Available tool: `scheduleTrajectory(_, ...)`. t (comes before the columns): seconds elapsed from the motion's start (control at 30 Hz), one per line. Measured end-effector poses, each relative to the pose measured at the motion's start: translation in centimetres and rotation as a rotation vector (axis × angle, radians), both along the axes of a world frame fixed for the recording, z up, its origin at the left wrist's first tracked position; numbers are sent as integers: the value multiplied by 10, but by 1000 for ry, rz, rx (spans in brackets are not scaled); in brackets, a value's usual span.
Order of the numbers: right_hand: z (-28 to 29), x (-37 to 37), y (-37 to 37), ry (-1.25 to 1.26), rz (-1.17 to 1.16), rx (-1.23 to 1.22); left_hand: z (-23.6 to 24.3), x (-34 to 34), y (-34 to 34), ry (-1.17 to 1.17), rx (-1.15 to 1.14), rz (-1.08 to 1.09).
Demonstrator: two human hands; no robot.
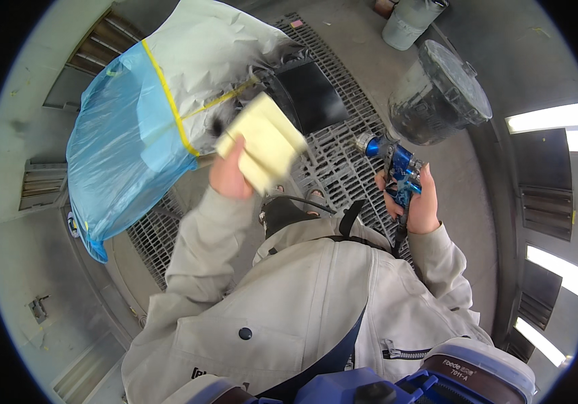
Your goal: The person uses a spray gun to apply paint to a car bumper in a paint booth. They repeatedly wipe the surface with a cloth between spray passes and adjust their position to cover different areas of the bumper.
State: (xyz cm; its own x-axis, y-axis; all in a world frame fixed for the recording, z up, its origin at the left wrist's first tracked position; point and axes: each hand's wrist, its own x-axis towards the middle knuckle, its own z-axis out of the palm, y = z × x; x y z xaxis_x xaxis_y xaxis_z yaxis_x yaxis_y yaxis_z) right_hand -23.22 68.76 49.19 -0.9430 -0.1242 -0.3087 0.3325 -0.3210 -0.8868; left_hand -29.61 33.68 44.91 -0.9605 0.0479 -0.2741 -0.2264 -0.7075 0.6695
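Observation:
A folded pale yellow cloth point(262, 143) is held by my left hand point(230, 172), its thumb lying over the near corner; the cloth's edges are slightly blurred. My right hand point(418, 202) is wrapped round the handle of a blue spray gun point(402, 165), whose nozzle end points left. A hose runs down from its handle. Beyond the cloth is a glossy black panel point(310, 96), partly covered by the cloth's edge. White masking sheet point(218, 50), blackened near the panel, and blue plastic film point(124, 128) joined by yellow tape point(162, 84) cover the large body beside it.
A floor grating point(353, 151) runs beneath me and past the panel. A stained lidded bin point(440, 94) stands at the far right, with a grey bucket point(407, 28) behind it. Wall vents point(43, 183) and bright lamps point(558, 273) line the sides.

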Motion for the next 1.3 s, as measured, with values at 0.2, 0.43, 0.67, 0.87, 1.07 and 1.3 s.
scheduleTrajectory(0.2, 0, 4, 0, 4, -23, -12, 17, -144, 26, 1012, -1572, 196)
scheduleTrajectory(0.43, 5, 5, -4, 56, -32, 1, -43, -148, 67, 1074, -2067, -133)
scheduleTrajectory(0.67, 0, 4, 0, 54, -34, -20, -40, -103, 58, 1197, -2027, -315)
scheduleTrajectory(0.87, 1, 0, 0, 25, -38, -23, -23, -95, 55, 1181, -1929, -361)
scheduleTrajectory(1.07, 4, -1, -2, 38, -12, -29, -7, -123, 53, 389, -685, 47)
scheduleTrajectory(1.3, 3, 3, -3, 29, -7, -28, -5, -157, 38, 909, -1466, 196)
